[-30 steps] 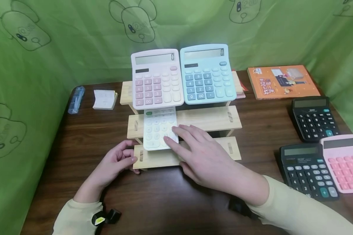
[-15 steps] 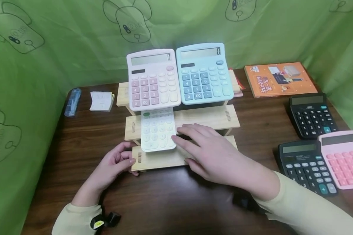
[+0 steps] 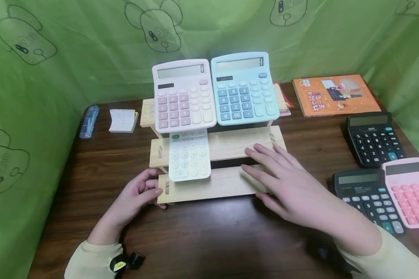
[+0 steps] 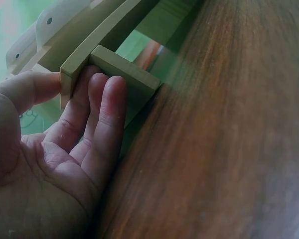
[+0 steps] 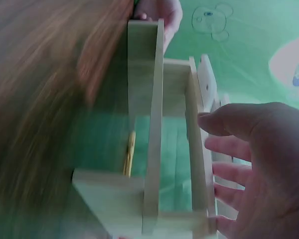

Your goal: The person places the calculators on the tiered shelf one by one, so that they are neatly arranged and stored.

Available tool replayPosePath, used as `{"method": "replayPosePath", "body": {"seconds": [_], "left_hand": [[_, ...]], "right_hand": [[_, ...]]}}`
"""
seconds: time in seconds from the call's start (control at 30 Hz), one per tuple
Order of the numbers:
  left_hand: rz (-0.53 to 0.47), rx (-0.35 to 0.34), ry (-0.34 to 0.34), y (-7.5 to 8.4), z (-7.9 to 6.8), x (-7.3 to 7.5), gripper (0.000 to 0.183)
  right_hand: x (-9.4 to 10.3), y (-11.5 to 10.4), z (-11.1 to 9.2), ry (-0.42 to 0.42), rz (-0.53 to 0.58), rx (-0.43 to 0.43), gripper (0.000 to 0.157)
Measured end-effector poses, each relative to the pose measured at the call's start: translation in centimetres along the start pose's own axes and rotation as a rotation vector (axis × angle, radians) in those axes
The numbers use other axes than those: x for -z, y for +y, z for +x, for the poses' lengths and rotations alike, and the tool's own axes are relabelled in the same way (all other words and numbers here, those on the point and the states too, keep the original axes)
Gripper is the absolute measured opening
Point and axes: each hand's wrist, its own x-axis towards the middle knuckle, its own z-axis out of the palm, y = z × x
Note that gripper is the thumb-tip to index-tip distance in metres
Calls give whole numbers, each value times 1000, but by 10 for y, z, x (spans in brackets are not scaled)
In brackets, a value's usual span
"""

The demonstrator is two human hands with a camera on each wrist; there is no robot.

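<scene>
A three-step wooden display stand (image 3: 227,186) is in the middle of the table. My left hand (image 3: 136,197) grips the left end of its lowest step. In the left wrist view the thumb (image 4: 37,89) touches the end of the board and the other fingers reach under it. A white calculator (image 3: 189,159) leans on the lower steps at the left. Above it, a pale pink calculator (image 3: 185,100) and a light blue calculator (image 3: 244,91) rest side by side on the top step. My right hand (image 3: 293,190), fingers spread and holding nothing, hovers over the right part of the lower steps.
On the right lie two black calculators (image 3: 373,139) and a pink calculator (image 3: 408,190), partly overlapping. An orange book (image 3: 336,96) lies behind them. A paper pad (image 3: 123,120) and a clear blue plastic item (image 3: 89,122) sit at the left. Green curtain (image 3: 101,50) encloses the table's back and sides.
My right hand has let go of the white calculator and moved right, away from it. The left hand keeps its place on the stand, and the white calculator stays leaning.
</scene>
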Motion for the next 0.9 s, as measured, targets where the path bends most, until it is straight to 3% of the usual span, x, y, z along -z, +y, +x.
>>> {"method": "replayPosePath", "body": {"seconds": [0.13,0.33,0.5,0.6,0.73,0.8,0.9], "left_hand": [[1,3,-2,0,3,1,39],[-11,-5,-14,-5,3,0,38],[-29,-24,-13,-6,1,-1,36],[-27,-18,-16,-3,3,0,36],[-26,-21,-3,-5,3,-1,37],[-33,-17,-1,-6,2,-2,37],[-34,-17,-5,-4,3,-1,37]], "right_hand": [[5,9,-18,43,18,-40,67],[10,23,-50,109,68,-187,82],[12,46,-79,120,-4,-308,86],[9,62,-102,83,-88,-470,91],[5,77,-128,-68,-167,-713,105],[2,82,-138,-133,-164,-775,110],[0,84,-148,-160,-148,-778,111]]}}
